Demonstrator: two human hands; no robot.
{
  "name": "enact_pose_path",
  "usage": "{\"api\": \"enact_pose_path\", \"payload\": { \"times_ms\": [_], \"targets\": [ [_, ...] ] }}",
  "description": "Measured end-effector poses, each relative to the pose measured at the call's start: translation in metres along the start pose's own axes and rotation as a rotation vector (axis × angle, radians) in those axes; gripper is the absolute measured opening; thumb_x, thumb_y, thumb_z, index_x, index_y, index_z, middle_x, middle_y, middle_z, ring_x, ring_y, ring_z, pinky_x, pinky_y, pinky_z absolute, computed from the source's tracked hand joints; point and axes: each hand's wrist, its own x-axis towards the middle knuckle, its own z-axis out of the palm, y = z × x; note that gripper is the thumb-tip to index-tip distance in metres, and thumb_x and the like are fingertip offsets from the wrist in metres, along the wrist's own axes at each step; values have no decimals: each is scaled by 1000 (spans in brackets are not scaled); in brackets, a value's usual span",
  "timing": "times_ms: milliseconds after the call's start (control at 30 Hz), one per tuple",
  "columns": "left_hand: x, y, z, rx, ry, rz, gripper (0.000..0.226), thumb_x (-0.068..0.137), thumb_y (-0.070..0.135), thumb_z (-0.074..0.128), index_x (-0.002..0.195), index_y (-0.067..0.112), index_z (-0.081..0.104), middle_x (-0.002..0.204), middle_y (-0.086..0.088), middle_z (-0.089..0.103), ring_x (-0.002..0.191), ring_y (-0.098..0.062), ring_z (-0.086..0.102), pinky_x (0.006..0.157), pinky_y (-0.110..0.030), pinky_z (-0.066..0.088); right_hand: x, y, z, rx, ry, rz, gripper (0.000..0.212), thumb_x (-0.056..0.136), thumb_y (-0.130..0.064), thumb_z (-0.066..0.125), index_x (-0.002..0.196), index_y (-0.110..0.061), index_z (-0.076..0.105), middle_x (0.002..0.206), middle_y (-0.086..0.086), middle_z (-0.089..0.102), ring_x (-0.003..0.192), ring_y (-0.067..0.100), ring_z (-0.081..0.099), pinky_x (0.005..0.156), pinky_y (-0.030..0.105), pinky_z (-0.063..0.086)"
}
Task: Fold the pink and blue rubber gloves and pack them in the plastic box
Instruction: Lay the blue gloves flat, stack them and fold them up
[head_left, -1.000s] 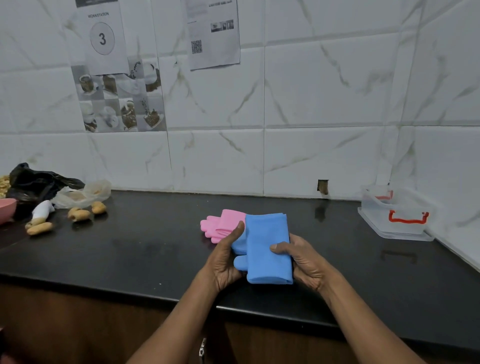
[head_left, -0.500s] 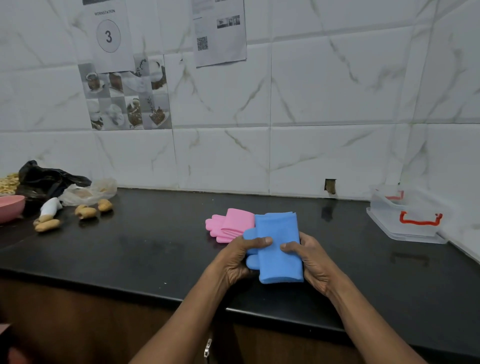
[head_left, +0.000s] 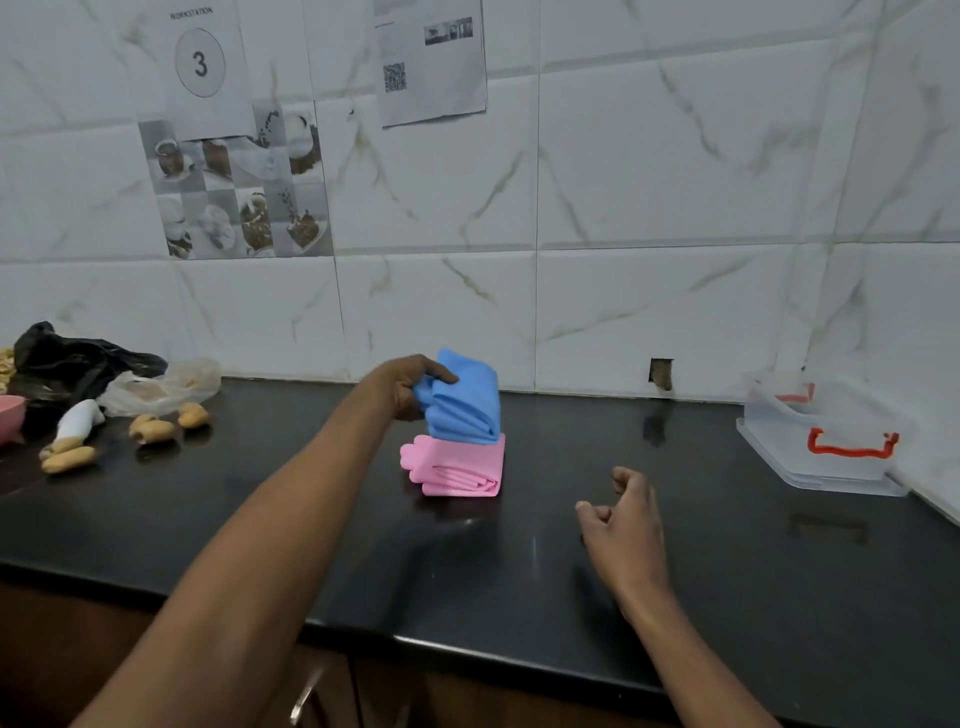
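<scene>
Blue folded rubber gloves (head_left: 464, 402) hang pinched in the left hand (head_left: 402, 387), lifted just above the pink folded gloves (head_left: 460, 467), which lie on the black worktop (head_left: 727, 561). Its lower edge seems to touch the pink bundle. The right hand (head_left: 626, 525) hovers empty nearby, fingers loosely curled. Well apart to the right, the clear plastic box (head_left: 826, 434) with red handles stands against the tiled wall (head_left: 649, 182)

Light: dim, even, cool indoor light.
Glare: faint sheen streaks on the black bench (head_left: 727, 545).
Shadows: soft, under both arms.
Blur: slight softness throughout; wall papers unreadable.
Distortion: wide-angle bending at edges.
</scene>
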Motion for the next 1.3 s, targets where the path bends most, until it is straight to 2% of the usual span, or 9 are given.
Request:
{"api": "enact_pose_path", "payload": {
  "times_ms": [200,467,633,767,900,1000,1100,1200,1300],
  "targets": [
    [37,-13,-11,146,27,-174,36,80,5,72,112,0,56,100,-16,67,89,-31,64,94,-39,52,-1,-2,2,-82,-6,-21,55,86,-8,63,135,-6,38,133,8,43,69,-2,53,59,7,37],
    [55,-46,6,215,-6,-176,48,76,12,81,117,1,58,100,-15,71,92,-30,68,85,-43,56,-3,-3,0,-98,-21,6,56,88,-8,60,138,-9,36,132,5,42,73,3,55,67,15,38],
    [51,-42,9,739,341,139,41,72,24,85,93,5,56,112,-18,57,104,-29,57,91,-38,47,-2,1,1,-113,-31,16,54,89,-8,59,138,-10,37,132,3,41,72,1,55,51,7,35],
    [44,-44,19,1312,284,675,71,82,-1,56,146,28,44,158,-8,27,144,-27,29,116,-39,27,-3,-1,0,-122,-48,1,52,89,-7,58,136,-10,38,130,4,40,73,3,55,59,13,35],
    [44,-46,28,1367,23,618,38,92,8,38,112,16,70,126,-9,62,111,-27,56,93,-35,42,-4,-2,0,-134,-51,-6,49,89,-7,58,134,-10,40,129,6,41,72,4,55,63,18,36],
    [49,-48,31,1296,58,530,36,95,44,41,91,12,56,94,-5,53,82,-28,51,71,-36,39,-5,-2,-1,-133,-56,-13,48,89,-7,58,133,-10,41,131,6,40,72,3,55,68,20,38],
    [58,-67,25,1377,50,422,57,96,42,34,151,28,28,146,-7,31,129,-33,45,106,-46,32,-6,-3,-2,-133,-68,-19,45,89,-8,58,132,-10,43,130,5,40,74,4,56,71,22,38],
    [65,-90,18,1324,101,435,58,97,45,26,153,45,9,165,2,3,152,-22,3,116,-60,-1,-7,-3,-2,-145,-71,-35,38,87,-8,58,124,-10,49,126,3,42,72,0,56,72,21,38],
    [70,-100,13,1255,144,457,55,99,48,24,152,48,9,165,7,0,152,-19,-7,115,-62,-5,-7,-2,-1,-149,-84,-63,28,86,-6,59,113,-10,54,120,3,43,71,8,59,74,22,40]
  ]
}}
